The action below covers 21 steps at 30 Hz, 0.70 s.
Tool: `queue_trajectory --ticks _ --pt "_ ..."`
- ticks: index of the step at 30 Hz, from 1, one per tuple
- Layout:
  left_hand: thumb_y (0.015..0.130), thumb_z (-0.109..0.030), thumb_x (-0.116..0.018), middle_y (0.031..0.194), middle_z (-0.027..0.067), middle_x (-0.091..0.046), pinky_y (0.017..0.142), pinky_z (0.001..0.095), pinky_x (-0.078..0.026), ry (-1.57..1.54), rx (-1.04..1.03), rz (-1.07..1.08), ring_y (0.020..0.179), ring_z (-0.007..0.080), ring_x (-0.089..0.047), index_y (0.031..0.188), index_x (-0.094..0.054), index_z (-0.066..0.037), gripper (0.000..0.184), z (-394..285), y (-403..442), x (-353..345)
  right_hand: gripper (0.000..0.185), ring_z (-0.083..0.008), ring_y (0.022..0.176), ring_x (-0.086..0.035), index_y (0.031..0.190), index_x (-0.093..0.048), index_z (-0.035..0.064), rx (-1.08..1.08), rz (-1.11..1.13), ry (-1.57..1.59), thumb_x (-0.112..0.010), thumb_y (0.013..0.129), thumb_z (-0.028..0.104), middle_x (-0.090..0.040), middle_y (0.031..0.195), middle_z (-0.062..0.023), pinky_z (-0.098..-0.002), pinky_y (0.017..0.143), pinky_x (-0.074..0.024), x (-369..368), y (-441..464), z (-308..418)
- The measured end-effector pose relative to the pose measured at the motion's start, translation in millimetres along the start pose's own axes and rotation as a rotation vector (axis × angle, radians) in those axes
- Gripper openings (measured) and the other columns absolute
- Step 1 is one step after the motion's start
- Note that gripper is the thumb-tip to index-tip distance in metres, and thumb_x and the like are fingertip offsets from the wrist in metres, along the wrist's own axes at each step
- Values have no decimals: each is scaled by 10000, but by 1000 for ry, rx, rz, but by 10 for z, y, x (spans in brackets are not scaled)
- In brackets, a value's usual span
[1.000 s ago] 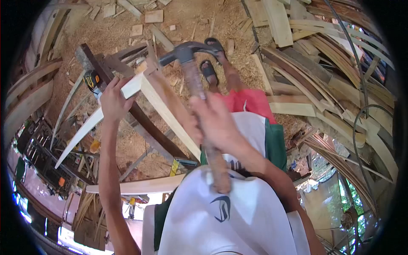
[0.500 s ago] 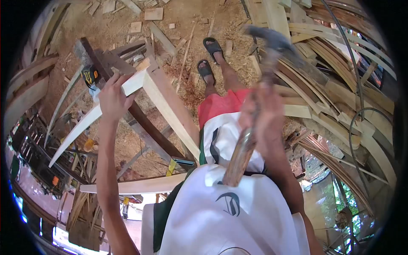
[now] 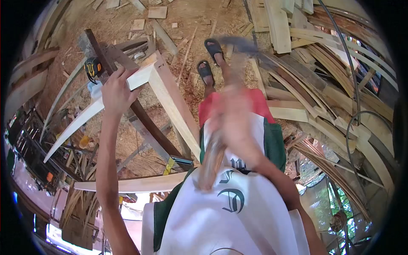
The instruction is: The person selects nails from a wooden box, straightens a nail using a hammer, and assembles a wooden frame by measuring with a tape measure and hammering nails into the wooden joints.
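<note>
My left hand grips the upper part of a pale curved wooden piece, close to where it meets a second pale board at a corner. My right hand, smeared by motion, is closed round the wooden handle of a hammer. The dark hammer head is blurred and stands to the right of the corner, apart from the wood. Beneath my left hand runs a dark curved beam.
A yellow and black tape measure lies on the dark beam left of my left hand. Curved boards are piled at the right, with a black cable over them. Wood offcuts and shavings cover the floor.
The hammer swung right, away from the wood corner, and has since come partway back left with my right hand. My left hand stays on the curved piece.
</note>
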<state>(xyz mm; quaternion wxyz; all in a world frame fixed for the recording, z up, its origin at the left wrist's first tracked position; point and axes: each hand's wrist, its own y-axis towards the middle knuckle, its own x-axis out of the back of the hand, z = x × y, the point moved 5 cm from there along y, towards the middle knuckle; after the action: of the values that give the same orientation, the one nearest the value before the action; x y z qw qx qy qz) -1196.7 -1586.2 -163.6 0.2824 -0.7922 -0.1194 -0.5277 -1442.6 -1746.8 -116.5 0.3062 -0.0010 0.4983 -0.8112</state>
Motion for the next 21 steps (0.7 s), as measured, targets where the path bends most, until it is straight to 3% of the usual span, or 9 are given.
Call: queue_trajectory --ticks 1,2,5,8,11,12,15,19,21 --pt "725 -272 -839 971 88 -623 802 454 -540 6 -11 -19 987 343 -659 1186 -740 -149 488 -5 3 11 285 -146 452 -499 1027 -544 100 -164 239 -307 -476 1103 367 -512 694 -14 -323 412 -421 -225 15 -176" --pt "720 -271 -841 972 85 -623 803 456 -540 7 -24 -31 993 341 -658 1180 -741 -147 487 -29 -5 7 285 -146 452 -499 1027 -544 100 -164 238 -308 -476 1103 367 -512 694 -14 -323 412 -421 -202 12 -97" --pt "724 -292 -839 976 81 -625 808 459 -539 -26 -5 2 998 338 -659 1172 -744 -147 480 37 -1 -50 335 -179 469 -558 938 -512 74 -251 134 -122 -468 1098 365 -530 665 -38 -346 397 -453 89 31 130" --pt "739 -332 -825 978 79 -631 799 461 -545 10 -36 -34 981 334 -667 1165 -746 -147 471 48 -11 -46 247 -159 489 -548 1056 -538 74 -157 122 351 -480 1101 310 -587 757 -35 -335 432 -450 409 12 25" --pt "766 -368 -804 964 74 -640 769 462 -553 43 3 -12 958 325 -680 1144 -748 -146 442 16 -14 -6 257 -163 495 -537 1092 -533 79 -120 -2 -280 -498 1100 334 -552 738 -28 -364 451 -478 -44 -6 -147" --pt "766 -368 -804 964 74 -640 769 462 -553 42 5 -24 958 325 -680 1144 -748 -146 442 22 5 -8 273 -139 482 -518 1046 -535 82 -364 113 -92 -507 1095 349 -534 730 -13 -330 437 -464 -333 -103 -209" --pt "776 -376 -799 951 64 -650 740 460 -559 25 -21 -65 944 316 -690 1109 -749 -145 408 18 -9 -40 277 -115 478 -490 999 -521 87 -292 131 -98 -519 1090 349 -515 721 -3 -303 425 -437 -30 -6 94" --pt "785 -382 -794 952 56 -657 739 456 -565 29 5 -55 952 314 -693 1082 -748 -148 381 33 -51 -38 247 -104 482 -490 958 -524 92 -45 -281 98 -510 1087 302 -514 710 0 -285 424 -411 157 -47 233" --pt "788 -384 -792 957 58 -659 744 455 -567 36 5 -72 953 314 -694 1081 -748 -149 378 35 -40 -15 263 -120 485 -508 910 -526 91 -61 -144 -278 -489 1089 279 -500 689 -2 -295 421 -412 -94 16 -119"
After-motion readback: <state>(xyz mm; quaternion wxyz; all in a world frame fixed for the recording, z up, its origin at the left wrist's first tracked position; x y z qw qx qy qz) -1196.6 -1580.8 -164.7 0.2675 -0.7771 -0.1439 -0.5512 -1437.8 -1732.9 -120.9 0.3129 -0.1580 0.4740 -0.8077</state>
